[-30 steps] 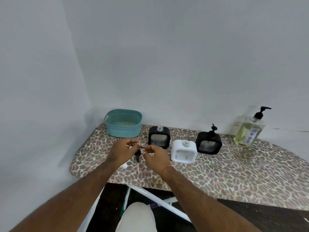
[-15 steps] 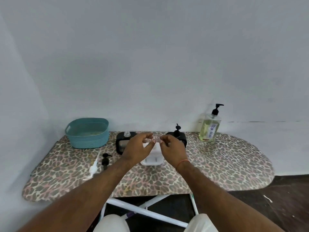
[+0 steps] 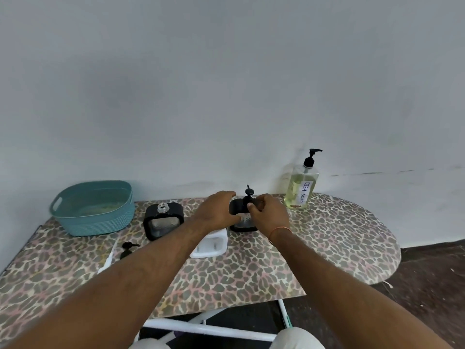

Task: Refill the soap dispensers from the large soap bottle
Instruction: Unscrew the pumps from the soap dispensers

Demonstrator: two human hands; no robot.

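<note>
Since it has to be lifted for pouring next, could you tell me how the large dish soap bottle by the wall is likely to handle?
The large soap bottle looks nearly full of yellowish liquid, so probably heavy for its size. It stands tall on a modest base, so a push near its pump might tip it. Its smooth clear walls may be slippery, particularly with soapy fingers.

Three square soap dispensers: two black (image 3: 163,221) (image 3: 242,217), one white (image 3: 210,244). One large soap bottle (image 3: 300,185), one teal basket (image 3: 94,209), two loose pumps (image 3: 127,248) (image 3: 108,259).
</note>
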